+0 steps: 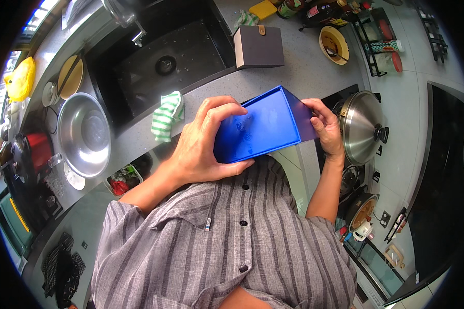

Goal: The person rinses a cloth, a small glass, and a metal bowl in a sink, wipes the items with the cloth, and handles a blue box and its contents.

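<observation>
A blue rectangular box (264, 125) is held up between both hands in front of the striped shirt, tilted, its broad face turned to the camera. My left hand (206, 143) spans the box's left end, fingertips on the upper edge and thumb along the lower edge. The darker right end of the box is gripped by my right hand (326, 123), with the thumb in view and some fingers partly hidden behind it. Beyond them, a dark grey box with a leather tab (259, 48) stands on the counter beside the sink. A green-and-white striped cloth (167, 116) lies over the counter's front edge.
A black sink (170, 65) with a faucet is set in the counter. To its left are a steel basin (84, 135) and a cutting board (71, 77). A yellow bowl (334, 45) stands at the back right. A lidded steel wok (361, 127) sits on the stove close to my right hand.
</observation>
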{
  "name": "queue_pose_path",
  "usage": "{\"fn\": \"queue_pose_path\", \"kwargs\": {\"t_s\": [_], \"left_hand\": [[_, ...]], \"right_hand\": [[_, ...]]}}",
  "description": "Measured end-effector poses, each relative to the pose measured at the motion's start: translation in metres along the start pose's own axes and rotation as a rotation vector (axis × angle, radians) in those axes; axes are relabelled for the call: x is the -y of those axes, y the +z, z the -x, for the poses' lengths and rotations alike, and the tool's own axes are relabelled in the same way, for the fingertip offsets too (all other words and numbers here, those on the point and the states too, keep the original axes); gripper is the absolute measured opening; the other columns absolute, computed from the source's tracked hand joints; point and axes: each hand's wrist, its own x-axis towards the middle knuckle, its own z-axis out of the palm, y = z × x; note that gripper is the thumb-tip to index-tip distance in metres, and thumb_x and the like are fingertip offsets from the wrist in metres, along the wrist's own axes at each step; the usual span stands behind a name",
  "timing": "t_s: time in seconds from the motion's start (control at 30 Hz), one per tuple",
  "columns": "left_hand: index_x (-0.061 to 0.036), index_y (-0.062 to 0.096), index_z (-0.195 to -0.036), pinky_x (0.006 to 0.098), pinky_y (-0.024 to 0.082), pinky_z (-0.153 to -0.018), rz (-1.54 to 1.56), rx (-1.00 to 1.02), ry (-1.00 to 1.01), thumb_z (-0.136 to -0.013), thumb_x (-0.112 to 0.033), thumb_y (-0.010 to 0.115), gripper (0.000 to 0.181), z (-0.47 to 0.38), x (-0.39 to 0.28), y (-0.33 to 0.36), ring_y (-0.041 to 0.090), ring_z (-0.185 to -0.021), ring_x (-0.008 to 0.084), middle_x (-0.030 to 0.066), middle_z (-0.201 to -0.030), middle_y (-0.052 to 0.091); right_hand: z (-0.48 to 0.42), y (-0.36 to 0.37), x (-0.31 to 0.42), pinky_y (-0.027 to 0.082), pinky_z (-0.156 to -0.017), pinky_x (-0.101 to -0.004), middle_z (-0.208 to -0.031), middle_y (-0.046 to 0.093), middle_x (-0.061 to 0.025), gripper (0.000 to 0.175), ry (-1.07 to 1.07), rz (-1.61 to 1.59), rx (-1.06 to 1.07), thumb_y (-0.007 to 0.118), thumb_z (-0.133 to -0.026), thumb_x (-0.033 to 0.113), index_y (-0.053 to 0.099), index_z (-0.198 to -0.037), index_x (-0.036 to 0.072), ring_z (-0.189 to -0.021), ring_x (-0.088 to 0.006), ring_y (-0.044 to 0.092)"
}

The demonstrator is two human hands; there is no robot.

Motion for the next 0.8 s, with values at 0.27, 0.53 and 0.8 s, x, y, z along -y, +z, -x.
{"fn": "queue_pose_path", "kwargs": {"t_s": [0.27,0.53,0.8], "left_hand": [[-0.0064,0.045,-0.133,0.0414,0.052,-0.096,0.075,0.0,0.063,-0.058,-0.023,0.093,0.09,0.003,0.015,-0.004,0.058,-0.115,0.034,0.0161,-0.127,0.054],[-0.0048,0.051,-0.139,0.0439,0.047,-0.104,0.132,0.189,-0.036,-0.059,-0.03,0.094,0.094,0.008,0.033,-0.016,0.057,-0.122,0.0326,0.0158,-0.132,0.057],[-0.0042,0.052,-0.14,0.0452,0.046,-0.107,0.131,0.225,-0.081,-0.06,-0.034,0.093,0.094,0.01,0.04,-0.016,0.058,-0.125,0.0349,0.0185,-0.134,0.059]], "right_hand": [[0.01,0.006,0.02,0.04,-0.104,-0.0312,-0.118,0.061,-0.0097,0.043,-0.048,0.092,-0.019,0.071,-0.093,0.028,0.063,-0.126,0.0,-0.113,-0.0196,0.056],[0.013,0.002,0.049,0.042,-0.079,-0.0233,-0.089,0.05,0.0008,0.024,0.175,0.072,0.028,0.075,-0.092,0.023,0.069,-0.095,0.0,-0.084,-0.0098,0.05],[0.013,0.002,0.044,0.046,-0.076,-0.0237,-0.085,0.056,-0.0004,0.015,0.212,0.139,-0.004,0.073,-0.092,0.014,0.07,-0.09,-0.001,-0.079,-0.0082,0.057]]}}
